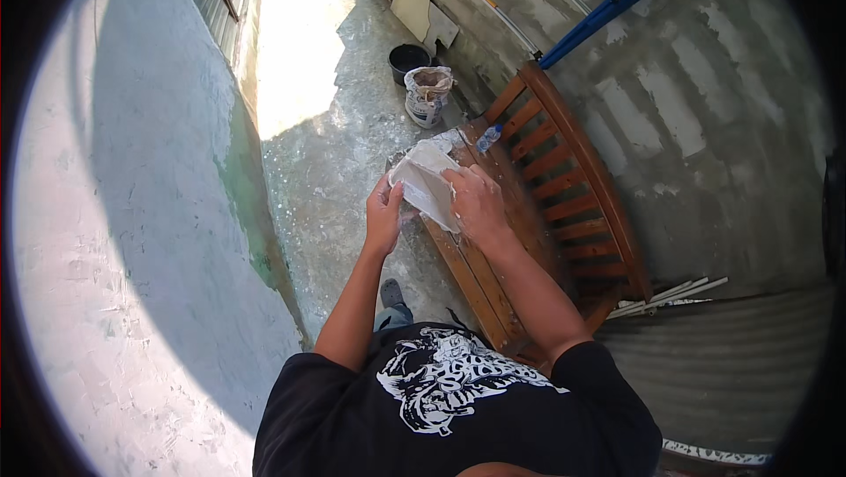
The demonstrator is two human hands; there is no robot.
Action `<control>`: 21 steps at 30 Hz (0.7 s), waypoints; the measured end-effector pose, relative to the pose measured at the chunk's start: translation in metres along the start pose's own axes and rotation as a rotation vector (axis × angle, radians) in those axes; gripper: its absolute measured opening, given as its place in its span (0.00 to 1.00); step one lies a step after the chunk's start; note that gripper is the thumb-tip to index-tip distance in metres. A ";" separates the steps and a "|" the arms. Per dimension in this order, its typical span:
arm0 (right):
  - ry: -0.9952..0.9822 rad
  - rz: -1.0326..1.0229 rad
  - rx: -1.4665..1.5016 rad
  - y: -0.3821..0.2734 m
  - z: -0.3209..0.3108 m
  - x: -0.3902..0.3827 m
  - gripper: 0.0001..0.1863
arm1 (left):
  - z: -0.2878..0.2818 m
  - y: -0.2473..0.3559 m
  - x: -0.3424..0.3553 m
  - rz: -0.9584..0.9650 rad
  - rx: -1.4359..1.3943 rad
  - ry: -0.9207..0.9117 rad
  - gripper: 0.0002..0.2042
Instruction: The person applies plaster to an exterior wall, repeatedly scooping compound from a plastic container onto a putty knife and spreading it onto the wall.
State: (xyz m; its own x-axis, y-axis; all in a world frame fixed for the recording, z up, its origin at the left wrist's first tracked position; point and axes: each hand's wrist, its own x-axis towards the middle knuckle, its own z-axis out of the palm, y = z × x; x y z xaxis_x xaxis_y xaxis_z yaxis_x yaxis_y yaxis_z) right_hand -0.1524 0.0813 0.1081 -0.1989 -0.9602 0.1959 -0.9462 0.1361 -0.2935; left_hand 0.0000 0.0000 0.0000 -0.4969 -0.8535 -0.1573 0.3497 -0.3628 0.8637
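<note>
Both hands grip a flat, pale board-like piece point(423, 188) smeared with white plaster, tilted in front of my body. My left hand point(384, 214) is closed on its left edge, with the thumb on the upper face and white smears on the fingers. At the opposite edge my right hand point(477, 202) is closed too, its fingers bent over the board. Whether a small tool is also under those fingers, I cannot tell. Below and beyond the board lies the end of a wooden bench point(471, 261), where white residue shows.
A clear plastic bottle point(489, 137) lies on the bench near its slatted backrest point(564, 182). Past the bench stand an opened white sack point(428, 98) and a black bucket point(407, 58). A pale plastered wall point(150, 212) rises on the left, a block wall point(705, 115) on the right.
</note>
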 end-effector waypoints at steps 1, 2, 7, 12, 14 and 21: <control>-0.011 -0.060 0.030 0.000 0.001 -0.001 0.18 | 0.005 0.003 -0.011 0.012 0.007 0.063 0.20; -0.023 -0.120 0.060 0.002 0.000 -0.002 0.18 | 0.010 0.004 -0.021 0.024 0.013 0.128 0.18; -0.084 -0.419 0.200 -0.072 0.022 0.079 0.13 | -0.075 0.074 -0.003 0.144 -0.001 0.309 0.18; -0.117 -0.648 0.301 -0.098 0.034 0.113 0.17 | -0.097 0.079 -0.043 0.250 -0.022 0.516 0.18; -0.150 -0.748 0.283 -0.113 0.047 0.107 0.17 | -0.088 0.078 -0.066 0.280 -0.060 0.594 0.20; -0.344 -1.132 0.399 -0.148 0.064 0.060 0.17 | -0.088 0.050 -0.148 0.411 -0.143 0.952 0.18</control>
State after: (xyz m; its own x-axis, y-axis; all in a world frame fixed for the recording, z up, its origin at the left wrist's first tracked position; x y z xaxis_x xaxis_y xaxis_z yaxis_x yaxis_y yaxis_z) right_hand -0.0079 -0.0120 0.1035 0.8102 -0.5116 0.2862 -0.3867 -0.8334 -0.3949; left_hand 0.1605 0.0751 0.0241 0.4908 -0.8403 -0.2302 0.4718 0.0342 0.8810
